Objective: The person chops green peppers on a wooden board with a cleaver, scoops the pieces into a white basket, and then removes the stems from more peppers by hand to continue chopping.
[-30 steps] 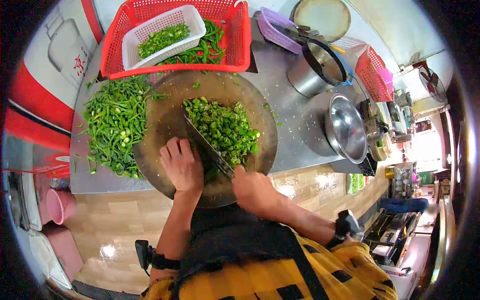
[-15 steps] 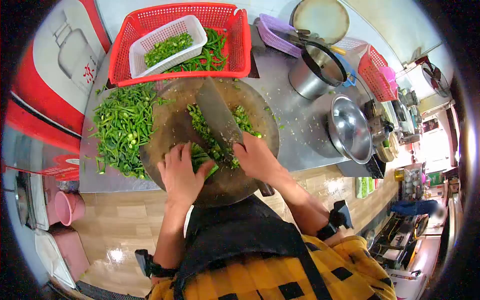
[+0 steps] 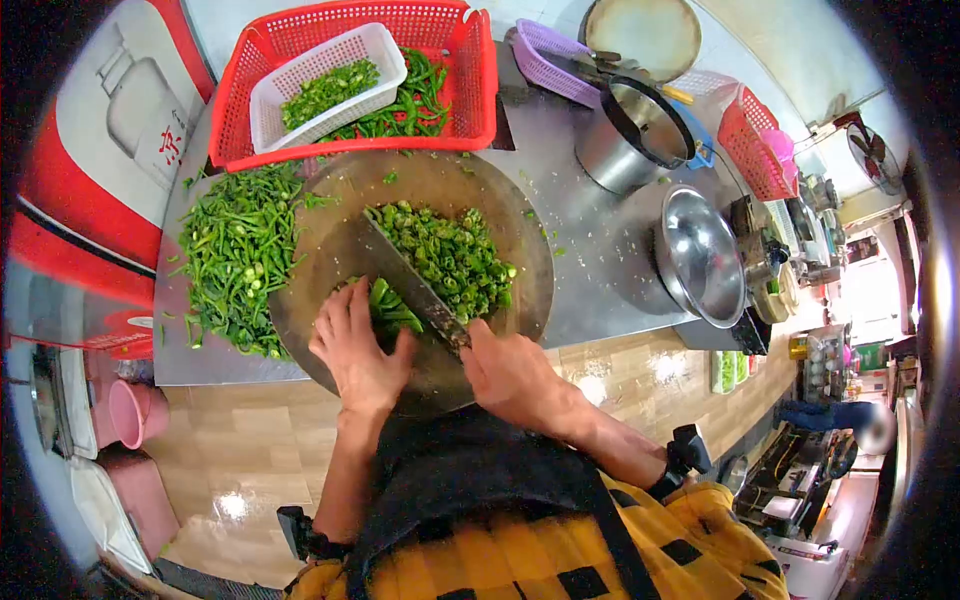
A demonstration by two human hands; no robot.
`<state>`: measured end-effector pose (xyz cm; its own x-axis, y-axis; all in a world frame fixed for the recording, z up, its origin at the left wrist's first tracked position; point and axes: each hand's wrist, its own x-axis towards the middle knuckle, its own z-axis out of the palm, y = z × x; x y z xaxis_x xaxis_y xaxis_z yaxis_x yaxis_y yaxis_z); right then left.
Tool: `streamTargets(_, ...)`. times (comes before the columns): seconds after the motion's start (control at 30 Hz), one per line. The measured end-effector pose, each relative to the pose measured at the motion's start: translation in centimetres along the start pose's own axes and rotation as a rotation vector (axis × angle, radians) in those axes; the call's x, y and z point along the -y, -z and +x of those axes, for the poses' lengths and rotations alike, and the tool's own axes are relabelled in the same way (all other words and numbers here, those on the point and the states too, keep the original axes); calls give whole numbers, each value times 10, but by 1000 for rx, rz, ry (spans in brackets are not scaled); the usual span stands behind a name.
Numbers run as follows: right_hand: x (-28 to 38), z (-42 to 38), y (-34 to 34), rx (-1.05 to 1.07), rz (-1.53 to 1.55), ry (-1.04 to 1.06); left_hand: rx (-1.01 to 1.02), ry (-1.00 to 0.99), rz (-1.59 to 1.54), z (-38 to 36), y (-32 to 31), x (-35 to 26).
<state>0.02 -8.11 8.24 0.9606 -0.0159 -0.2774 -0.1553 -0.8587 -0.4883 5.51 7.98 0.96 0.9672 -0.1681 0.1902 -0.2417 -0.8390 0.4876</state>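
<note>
Spotting a small bunch of green peppers (image 3: 393, 306) on the round chopping board (image 3: 325, 215), just left of the cleaver (image 3: 415, 285). Looks light, firm but bendy, probably slick where cut; likely to roll or splay if pressed unevenly. Best to hold across the bunch from above, fingertips tucked back from the blade. Lies right at the left hand (image 3: 358, 360), touching its bent fingers; see them close together, with the thumb apart near the cut ends and no tight clamp. Can't tell how hard they press. On the other side, see the right hand (image 3: 510, 375) with fingers wrapped around the cleaver's handle end. Beyond the blade, note the chopped peppers (image 3: 445, 250). Farther out on the worktop (image 3: 590, 250), note the loose pepper pile (image 3: 240, 255) left of the board, the red basket (image 3: 468, 85) behind and the steel bowl (image 3: 700, 250) well off to the right.
</note>
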Motion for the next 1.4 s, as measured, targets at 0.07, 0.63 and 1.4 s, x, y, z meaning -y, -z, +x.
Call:
streamTargets(0.07,-2,6,-8,79,-52,31,-147,-31,-133,6,-8,4)
streamTargets(0.63,-12,72,-9,11,-31,235,-251,-22,58,26,-41,0)
streamTargets(1.4,-1,46,15,-31,46,131,-264,19,-119,23,-24,5)
